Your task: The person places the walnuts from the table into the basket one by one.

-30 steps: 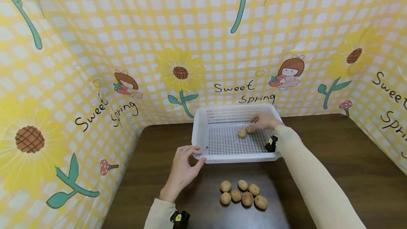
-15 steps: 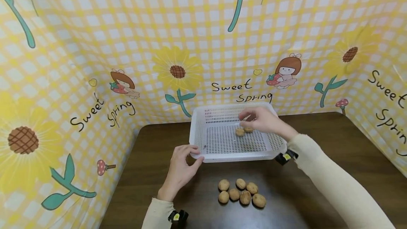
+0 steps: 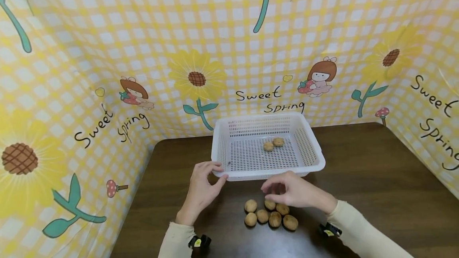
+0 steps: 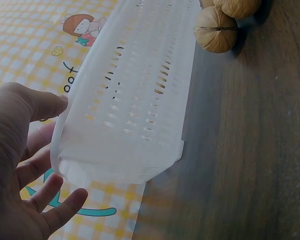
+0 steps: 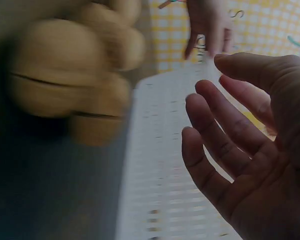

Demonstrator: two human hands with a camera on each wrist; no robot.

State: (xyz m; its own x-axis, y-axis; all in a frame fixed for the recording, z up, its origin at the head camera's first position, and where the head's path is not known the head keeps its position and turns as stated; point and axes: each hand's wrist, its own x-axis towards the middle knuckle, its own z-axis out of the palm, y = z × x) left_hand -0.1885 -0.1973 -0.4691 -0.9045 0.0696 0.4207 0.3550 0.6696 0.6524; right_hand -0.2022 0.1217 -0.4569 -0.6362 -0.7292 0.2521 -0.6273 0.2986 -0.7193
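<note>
A white plastic basket (image 3: 305, 143) with slotted walls stands at the back of the table. Two walnuts (image 3: 278, 142) lie together on its floor. My left hand (image 3: 202, 188) pinches the basket's near left corner; the left wrist view shows the thumb (image 4: 50, 104) on one side of the rim and fingers behind it. In front of the basket, several walnuts (image 3: 275, 219) form a loose cluster. Over the cluster's far edge hovers my right hand (image 3: 295, 190), partly covering a walnut. Its fingers (image 5: 207, 172) are loosely bent and hold nothing in the right wrist view.
The dark wooden table (image 3: 358, 178) extends to both sides of the basket. A yellow checked cloth (image 3: 229, 43) with sunflowers and lettering hangs behind and along the sides, close to the basket's back.
My right hand has come out of the basket and moved toward me, over the walnuts on the table. The two walnuts inside are now uncovered. My left hand keeps its place at the corner.
</note>
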